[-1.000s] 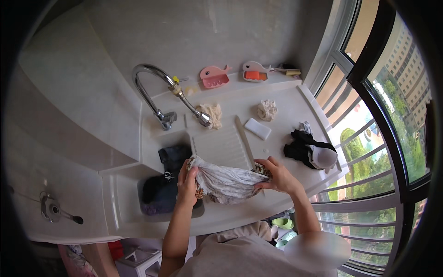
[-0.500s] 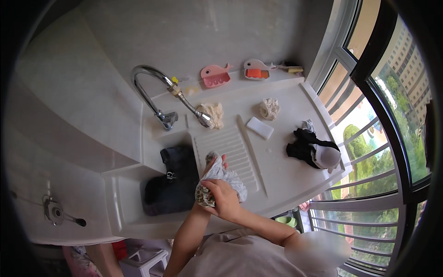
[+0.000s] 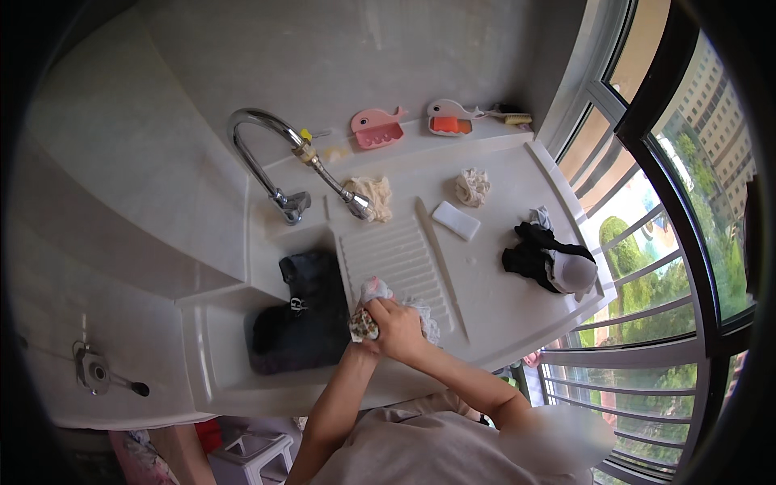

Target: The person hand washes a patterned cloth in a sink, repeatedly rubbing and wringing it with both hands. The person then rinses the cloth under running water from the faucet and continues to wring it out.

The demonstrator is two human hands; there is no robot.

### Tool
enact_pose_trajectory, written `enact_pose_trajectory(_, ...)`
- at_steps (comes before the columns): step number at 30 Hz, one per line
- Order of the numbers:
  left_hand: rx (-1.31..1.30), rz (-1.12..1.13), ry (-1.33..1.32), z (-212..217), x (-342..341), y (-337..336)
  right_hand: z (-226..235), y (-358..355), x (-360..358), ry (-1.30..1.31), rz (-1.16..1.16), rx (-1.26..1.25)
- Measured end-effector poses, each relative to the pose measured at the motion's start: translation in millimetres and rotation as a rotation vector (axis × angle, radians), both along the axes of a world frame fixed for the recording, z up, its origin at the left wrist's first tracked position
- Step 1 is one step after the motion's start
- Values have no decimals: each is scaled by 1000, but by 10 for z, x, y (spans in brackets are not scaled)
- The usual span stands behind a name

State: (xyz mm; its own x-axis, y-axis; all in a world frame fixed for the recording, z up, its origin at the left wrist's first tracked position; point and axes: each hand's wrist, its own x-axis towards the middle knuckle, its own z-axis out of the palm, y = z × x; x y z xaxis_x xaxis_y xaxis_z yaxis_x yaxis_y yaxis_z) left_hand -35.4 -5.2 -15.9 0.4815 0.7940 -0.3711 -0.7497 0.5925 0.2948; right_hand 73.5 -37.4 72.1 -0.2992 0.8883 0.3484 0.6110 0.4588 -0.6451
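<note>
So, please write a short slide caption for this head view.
Both hands bunch a patterned cloth on the ribbed washboard beside a sink.

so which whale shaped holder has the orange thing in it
The white whale holder, the one nearer the window; the pink whale holder beside it holds nothing orange.

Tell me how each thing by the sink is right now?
patterned cloth: bunched up, squeezed on the washboard.
right hand: closed on the cloth.
left hand: mostly hidden under the right hand.
faucet: no water seen running.
dark garment: heaped in the basin.
white soap bar: lying flat.
black clothes: piled on the counter.
</note>
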Motion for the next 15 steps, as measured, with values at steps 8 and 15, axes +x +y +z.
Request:
enact_pose_trajectory(8,244,-2,-199,-200,-68,48,193,-64,-55,20,-113,57)
enact_pose_trajectory(15,-107,127,313,575,169,-215,-135,656,267,122,-357,-20)
